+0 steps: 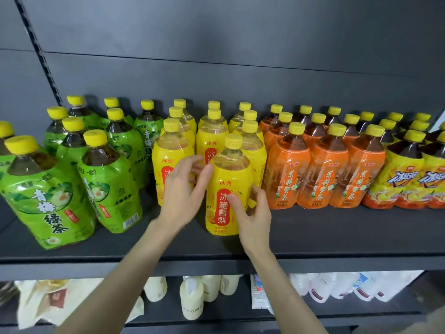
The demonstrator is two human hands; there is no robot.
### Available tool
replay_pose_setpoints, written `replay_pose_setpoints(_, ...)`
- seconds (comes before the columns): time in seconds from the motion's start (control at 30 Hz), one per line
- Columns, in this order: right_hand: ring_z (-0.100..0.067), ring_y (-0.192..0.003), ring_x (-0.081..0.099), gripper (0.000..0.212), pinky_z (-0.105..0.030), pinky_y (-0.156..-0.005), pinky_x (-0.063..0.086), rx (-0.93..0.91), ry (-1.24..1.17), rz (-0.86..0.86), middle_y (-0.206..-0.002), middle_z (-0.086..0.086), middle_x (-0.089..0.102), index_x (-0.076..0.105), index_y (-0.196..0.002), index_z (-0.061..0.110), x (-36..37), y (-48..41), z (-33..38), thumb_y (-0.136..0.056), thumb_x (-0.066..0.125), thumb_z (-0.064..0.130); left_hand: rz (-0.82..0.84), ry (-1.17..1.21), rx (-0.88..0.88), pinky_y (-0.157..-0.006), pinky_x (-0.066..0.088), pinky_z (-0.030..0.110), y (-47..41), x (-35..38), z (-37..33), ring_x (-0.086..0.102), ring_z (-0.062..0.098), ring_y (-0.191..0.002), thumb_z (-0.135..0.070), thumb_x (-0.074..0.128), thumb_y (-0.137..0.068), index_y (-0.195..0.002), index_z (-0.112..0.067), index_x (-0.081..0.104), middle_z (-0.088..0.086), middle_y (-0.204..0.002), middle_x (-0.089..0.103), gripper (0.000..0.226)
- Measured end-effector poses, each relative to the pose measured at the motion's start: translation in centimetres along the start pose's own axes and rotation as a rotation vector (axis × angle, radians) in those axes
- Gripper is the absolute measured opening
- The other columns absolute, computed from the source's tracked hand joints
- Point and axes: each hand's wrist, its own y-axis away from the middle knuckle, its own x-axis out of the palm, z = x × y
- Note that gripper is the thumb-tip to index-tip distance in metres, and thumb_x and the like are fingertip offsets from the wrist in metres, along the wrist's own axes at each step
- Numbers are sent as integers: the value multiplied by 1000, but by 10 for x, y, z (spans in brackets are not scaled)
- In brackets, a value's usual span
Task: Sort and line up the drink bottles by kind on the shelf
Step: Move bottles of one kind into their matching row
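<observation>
1. Pear-drink bottle (228, 189): yellow label, yellow cap. Upright on the dark shelf (337, 237), alone in front of the other yellow bottles.
2. Right grip (250, 213): thumb on the label front, fingers curled round the bottle's right side, holding it.
3. Left grip (185, 186): blurred. Fingers loosely spread, thumb tip at the bottle's left shoulder, holding nothing.
4. Behind it: rows of pear-drink bottles (173, 150).
5. Left of those: green plum tea bottles (108, 179).
6. Right of them: orange jasmine tea bottles (320, 169), then iced tea bottles (404, 179).
7. On the shelf below: pale bottles (192, 300).
</observation>
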Motion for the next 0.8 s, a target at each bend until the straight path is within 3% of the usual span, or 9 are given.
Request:
replay_pose_setpoints(0.13, -14, -125, 40, 82, -39, -105, 41, -60, 173, 65, -128, 5, 42, 49, -135, 20, 13, -5, 6, -75, 52, 75, -3, -11, -48, -76, 55, 36, 24, 6, 16, 58, 12, -95, -52, 48, -90, -129, -14, 50, -2, -114, 55, 54)
replay_pose_setpoints(0.2, -11, -125, 29, 69, -35, -109, 31, -105, 292, 113, -132, 2, 37, 45, -140, 19, 11, -7, 8, -89, 42, 65, -15, -30, -55, -76, 55, 43, 28, 8, 21, 57, 16, -102, -54, 51, -87, -134, -16, 45, 0, -120, 51, 61)
replay_pose_setpoints(0.3, -8, -124, 24, 50, -26, -103, 24, -238, 387, -28, -137, -5, 36, 43, -141, 17, -3, -16, 14, -99, 34, 42, 16, -48, -69, -85, 54, 41, 36, 14, 24, 50, 19, -119, -61, 58, -78, -143, -20, 31, 3, -133, 45, 81)
replay_pose_setpoints(0.37, -7, -127, 21, 48, -30, -104, 22, -342, 419, -127, -144, -7, 36, 42, -142, 18, -14, -32, 18, -97, 42, 36, 18, -69, -70, -85, 53, 35, 39, 19, 23, 46, 19, -123, -64, 61, -74, -146, -26, 22, 4, -137, 41, 91)
replay_pose_setpoints(0.53, -24, -143, 14, 76, -42, -110, 7, -534, 776, -47, -157, 1, 25, 30, -148, 26, -23, -75, 26, -84, 68, 39, -46, -138, -43, -69, 52, 27, 40, 22, 20, 49, 12, -107, -47, 70, -77, -143, -28, 23, 11, -131, 45, 83)
replay_pose_setpoints(0.67, -30, -139, 22, 85, -49, -110, 5, -649, 1015, -59, -154, 0, 33, 38, -144, 28, -29, -88, 19, -71, 80, 37, -72, -268, -24, -63, 52, 30, 38, 28, 17, 56, 29, -103, -39, 70, -78, -142, -22, 26, 20, -122, 49, 80)
replay_pose_setpoints(0.8, -27, -136, 24, 83, -49, -109, 5, -695, 1050, -84, -154, 1, 34, 39, -144, 28, -42, -90, 17, -72, 80, 35, -66, -359, -22, -60, 50, 30, 33, 33, 17, 56, 34, -106, -33, 74, -77, -143, -19, 25, 22, -120, 52, 83)
